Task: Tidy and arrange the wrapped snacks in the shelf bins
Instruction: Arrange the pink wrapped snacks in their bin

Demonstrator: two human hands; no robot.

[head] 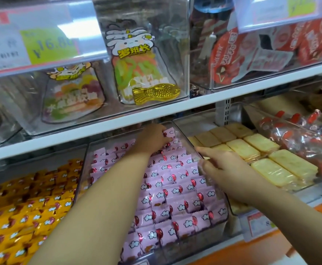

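Observation:
A clear plastic bin (83, 169) on the lower shelf holds rows of pink wrapped snacks (175, 190) printed with white clouds and red balloons. My left hand (152, 138) reaches to the back of this bin, under the white shelf board, and its fingers pinch a pink wrapped snack (168, 133) there. My right hand (223, 167) grips the bin's right wall (192, 148), thumb inside, fingers outside.
A bin of yellow-orange wrapped snacks (22, 211) sits to the left. To the right are a bin of pale yellow biscuit packs (282, 165) and one of red-wrapped sweets (309, 138). The white shelf board (99, 129) overhangs the bins; upper bins hold jelly pouches (135, 62).

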